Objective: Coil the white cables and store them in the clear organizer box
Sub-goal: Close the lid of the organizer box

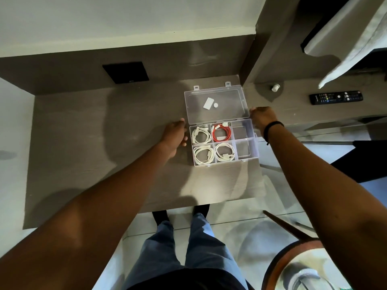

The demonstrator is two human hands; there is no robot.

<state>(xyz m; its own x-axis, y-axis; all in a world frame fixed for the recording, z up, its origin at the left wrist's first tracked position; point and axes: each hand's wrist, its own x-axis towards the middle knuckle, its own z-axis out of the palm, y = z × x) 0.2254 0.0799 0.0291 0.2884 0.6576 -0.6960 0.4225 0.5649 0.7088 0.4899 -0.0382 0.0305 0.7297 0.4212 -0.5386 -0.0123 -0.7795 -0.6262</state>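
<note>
Clear organizer box on grey bench, lid open and laid back. Three coiled white cables in separate compartments; red cable in rear middle one; two right compartments empty. Left hand against box's left side, right hand at lid's right edge. Grip of either: cannot tell. Remote control well right.

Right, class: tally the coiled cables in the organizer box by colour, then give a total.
White coiled cables: 3
Red coiled cable: 1
Total: 4
</note>
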